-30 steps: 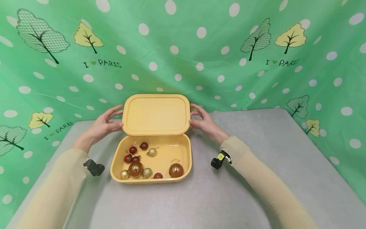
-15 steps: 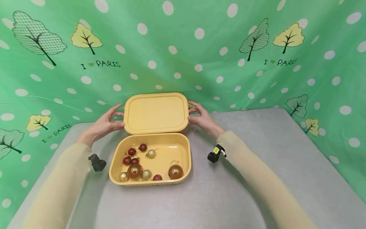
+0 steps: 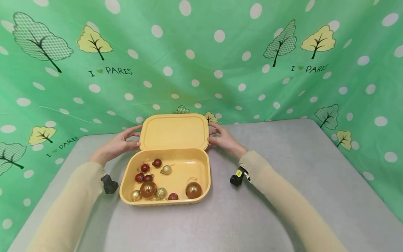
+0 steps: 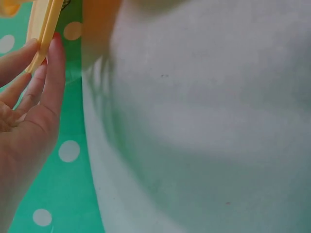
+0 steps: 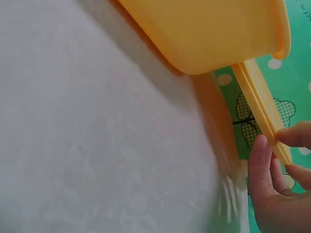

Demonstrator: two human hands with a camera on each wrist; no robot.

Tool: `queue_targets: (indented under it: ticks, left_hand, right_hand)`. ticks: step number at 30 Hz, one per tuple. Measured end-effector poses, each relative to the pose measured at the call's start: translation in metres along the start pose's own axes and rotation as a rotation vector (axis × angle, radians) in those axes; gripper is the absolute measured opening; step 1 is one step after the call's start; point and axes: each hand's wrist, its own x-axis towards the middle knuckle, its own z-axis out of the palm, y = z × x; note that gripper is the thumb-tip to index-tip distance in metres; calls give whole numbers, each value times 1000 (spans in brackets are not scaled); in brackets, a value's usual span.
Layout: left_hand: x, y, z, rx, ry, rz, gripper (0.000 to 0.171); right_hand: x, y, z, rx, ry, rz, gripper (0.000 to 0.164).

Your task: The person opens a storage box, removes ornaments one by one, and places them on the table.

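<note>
Behind the box, a yellow lid stands tilted up, its lower edge meeting the box's far rim in the head view. My left hand pinches the lid's left edge between thumb and fingers. At the opposite edge, my right hand grips it likewise. Both wrist views show the lid's thin side between the digits. The yellow plastic box lies uncovered on the table. Inside it are several Christmas baubles: small dark red ones, small gold ones, and two larger shiny copper-gold balls.
A grey table carries the box left of its middle. Close behind rises a green polka-dot curtain with printed trees, near the lid's back. A black wrist camera sits on the right wrist, and another wrist camera on the left.
Both hands have lowered the lid behind the box, exposing more curtain above it. The left hand has also moved slightly right. The baubles stay in place in the box.
</note>
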Motion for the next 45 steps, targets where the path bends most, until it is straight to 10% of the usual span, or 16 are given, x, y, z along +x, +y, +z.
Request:
queue_targets:
  ticks: [28,45]
  left_hand:
    - [-14,-28,2,119,10,-77,60]
    - [-80,-20,12,64,-78,86,58]
  right_hand:
    - [-10,14,7,-20,-70,104,66]
    - [-39,2,-6,-241,-120,-4,49]
